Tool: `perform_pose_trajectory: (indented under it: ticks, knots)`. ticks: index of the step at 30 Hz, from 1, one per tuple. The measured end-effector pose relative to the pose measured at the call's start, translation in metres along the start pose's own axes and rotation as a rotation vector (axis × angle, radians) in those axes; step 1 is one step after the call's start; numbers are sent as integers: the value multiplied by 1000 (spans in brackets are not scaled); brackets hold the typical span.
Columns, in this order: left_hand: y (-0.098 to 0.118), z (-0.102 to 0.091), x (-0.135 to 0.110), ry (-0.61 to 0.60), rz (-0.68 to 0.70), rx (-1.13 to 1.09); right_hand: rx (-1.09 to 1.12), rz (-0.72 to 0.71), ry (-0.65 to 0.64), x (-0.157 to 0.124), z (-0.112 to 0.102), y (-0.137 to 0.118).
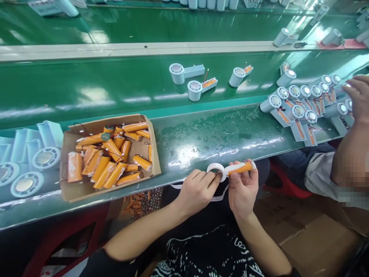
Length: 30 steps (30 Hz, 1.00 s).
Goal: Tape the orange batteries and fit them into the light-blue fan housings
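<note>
Close to the bench's front edge, my left hand (198, 191) grips a roll of white tape (215, 169), its fingers hooked into the ring. Beside it my right hand (243, 189) holds an orange battery pack (243, 167) between thumb and fingers. A white strip (234, 168) lies along the battery's upper side, and its left end meets or nearly meets the roll. White material also shows at the battery's right end. Further left, a cardboard tray (154, 154) contains several similar orange battery packs (100, 169), some with white patches and dark wires.
Light-blue fan housings (27, 181) stand at the left. Many more, with orange batteries in their handles, crowd the right (296, 111) beside a co-worker's hand (360, 96). A few housings (195, 90) rest on the green belt (115, 84). Below the bench is a red stool (284, 181).
</note>
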<state>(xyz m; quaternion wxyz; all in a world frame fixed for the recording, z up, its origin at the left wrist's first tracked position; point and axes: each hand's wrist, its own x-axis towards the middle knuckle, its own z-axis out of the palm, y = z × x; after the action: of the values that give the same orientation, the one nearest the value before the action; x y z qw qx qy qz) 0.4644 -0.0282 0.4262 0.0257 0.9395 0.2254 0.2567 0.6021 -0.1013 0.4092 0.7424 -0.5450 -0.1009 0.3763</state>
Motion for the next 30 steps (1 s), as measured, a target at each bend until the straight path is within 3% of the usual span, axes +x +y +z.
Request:
perform_pose_trajectory:
  ticks: [5, 8, 15, 18, 22, 26, 30]
  knots:
    - [-2, 2, 5, -14, -122, -90, -45, 2, -33, 3, -3, 0]
    - [-3, 4, 7, 4, -187, -23, -68, -24, -56, 1, -2, 3]
    - [-2, 10, 2, -8, -74, 3, -75, -89, -5, 2, 0, 11]
    - [3, 13, -2, 3, -87, -11, -59, -114, 36, 3, 2, 17]
    - [6, 10, -9, -1, -127, -41, -20, -56, -38, 12, 3, 13]
    - [0, 4, -14, -31, -82, -37, -31, -27, -139, 19, 3, 6]
    - [0, 6, -16, -20, -118, -6, -54, -38, -106, 4, 8, 18]
